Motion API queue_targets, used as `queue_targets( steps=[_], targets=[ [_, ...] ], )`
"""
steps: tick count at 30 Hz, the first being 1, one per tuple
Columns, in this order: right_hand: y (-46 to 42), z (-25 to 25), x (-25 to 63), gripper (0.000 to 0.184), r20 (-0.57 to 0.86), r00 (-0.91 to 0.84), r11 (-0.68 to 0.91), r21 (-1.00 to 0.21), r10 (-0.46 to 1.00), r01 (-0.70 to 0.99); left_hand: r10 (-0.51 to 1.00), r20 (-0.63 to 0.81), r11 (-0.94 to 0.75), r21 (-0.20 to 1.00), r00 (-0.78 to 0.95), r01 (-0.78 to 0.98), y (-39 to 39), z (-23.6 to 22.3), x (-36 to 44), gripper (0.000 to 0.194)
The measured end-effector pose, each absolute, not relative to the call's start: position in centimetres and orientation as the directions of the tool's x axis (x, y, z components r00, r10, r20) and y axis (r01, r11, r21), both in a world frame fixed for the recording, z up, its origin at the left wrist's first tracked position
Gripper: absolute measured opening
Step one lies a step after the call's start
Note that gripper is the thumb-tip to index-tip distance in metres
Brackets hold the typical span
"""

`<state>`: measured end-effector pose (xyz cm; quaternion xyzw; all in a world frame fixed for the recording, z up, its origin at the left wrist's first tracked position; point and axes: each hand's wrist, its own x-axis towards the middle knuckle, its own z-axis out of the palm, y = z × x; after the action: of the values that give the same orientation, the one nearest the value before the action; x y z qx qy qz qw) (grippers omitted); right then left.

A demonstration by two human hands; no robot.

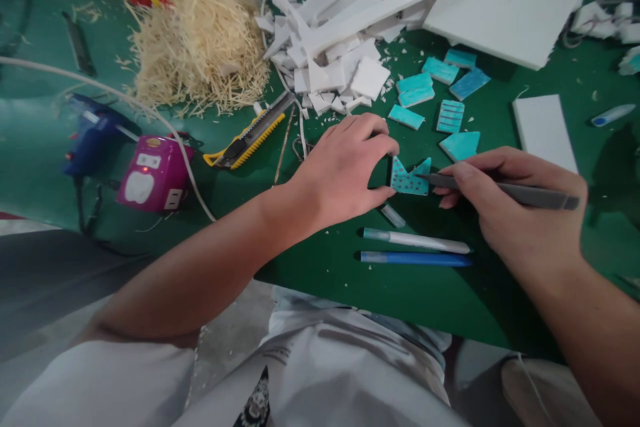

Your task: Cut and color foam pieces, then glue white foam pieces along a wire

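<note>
My left hand (345,163) pinches the left edge of a small turquoise foam piece (404,180) between thumb and fingers. The piece has a V-shaped notch in its top and dark dots over its face. In my right hand (520,207) is a slim grey pen (515,193), its dark tip at the piece's right side. Just below lie a short pen cap (393,215), a white marker (420,241) and a blue marker (415,259). Beyond my hands are several painted foam pieces, including a striped one (451,116) and a pointed one (460,145).
A yellow utility knife (250,133) lies left of my left hand. Farther left are a magenta power adapter (153,177), a blue glue gun (95,130) and a white cable (173,130). Wood shavings (200,47), foam scraps (335,70) and a large white board (510,0) occupy the back.
</note>
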<state>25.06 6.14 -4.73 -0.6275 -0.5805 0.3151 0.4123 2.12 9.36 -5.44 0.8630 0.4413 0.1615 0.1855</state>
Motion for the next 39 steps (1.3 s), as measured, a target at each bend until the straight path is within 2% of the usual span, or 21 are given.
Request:
queue_targets(
  steps=[13, 18, 24, 39],
  targets=[
    [6.09, -3.90, 24.87, 0.016, 0.016, 0.125, -0.044, -0.886, 0.992, 0.461, 0.816, 0.124, -0.550, 0.467, 0.565, 0.693, 9.45, -5.53, 2.05, 0.033],
    [6.10, -3.92, 24.74, 0.018, 0.029, 0.117, -0.028, -0.888, 0.993, 0.458, 0.819, 0.126, -0.545, 0.472, 0.559, 0.693, 9.46, -5.63, 1.97, 0.033],
    [6.38, -4.26, 24.74, 0.013, 0.058, 0.192, -0.030, -0.905, 0.980, 0.425, 0.818, 0.130, -0.547, 0.475, 0.560, 0.689, 9.31, -5.71, 1.94, 0.033],
    [6.35, -4.27, 24.86, 0.013, 0.062, 0.151, -0.015, -0.886, 0.986, 0.463, 0.811, 0.130, -0.554, 0.481, 0.570, 0.679, 9.27, -5.73, 1.95, 0.035]
  ],
)
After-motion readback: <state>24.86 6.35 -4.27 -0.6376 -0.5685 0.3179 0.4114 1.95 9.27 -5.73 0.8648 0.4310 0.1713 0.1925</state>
